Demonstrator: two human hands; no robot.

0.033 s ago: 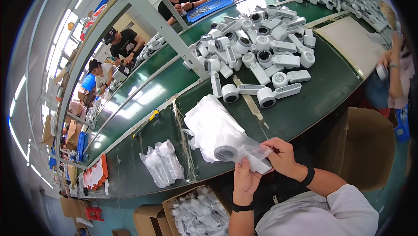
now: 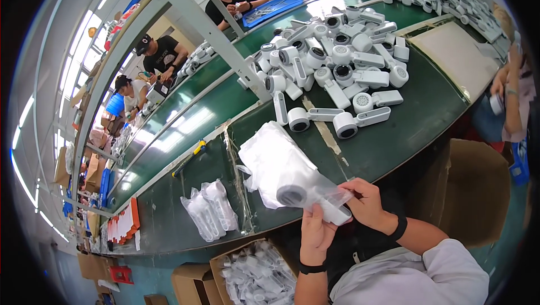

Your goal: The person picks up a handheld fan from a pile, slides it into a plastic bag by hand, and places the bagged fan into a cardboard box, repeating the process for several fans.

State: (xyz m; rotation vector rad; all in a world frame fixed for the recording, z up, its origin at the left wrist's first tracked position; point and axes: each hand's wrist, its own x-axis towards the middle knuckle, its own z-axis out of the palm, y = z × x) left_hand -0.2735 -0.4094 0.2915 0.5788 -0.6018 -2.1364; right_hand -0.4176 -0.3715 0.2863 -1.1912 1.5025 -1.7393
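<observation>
At the table's near edge I hold a white handheld fan (image 2: 336, 213) inside a clear plastic bag (image 2: 318, 188). My left hand (image 2: 316, 231) is closed on the handle end from below, the thumb on top. My right hand (image 2: 363, 201) is closed on the bag's edge beside the handle. The fan's round grey-faced head (image 2: 291, 195) points left and rests at a stack of flat white plastic bags (image 2: 275, 153). Left of the stack lie several bagged fans (image 2: 210, 212), side by side.
A large heap of unbagged fans (image 2: 337, 57) covers the table's far part. A yellow-and-black tool (image 2: 189, 158) lies at left. Below the table edge stands a carton of bagged fans (image 2: 259, 274); another carton (image 2: 478, 192) is at right. Co-workers (image 2: 160, 57) sit across a metal frame (image 2: 205, 29).
</observation>
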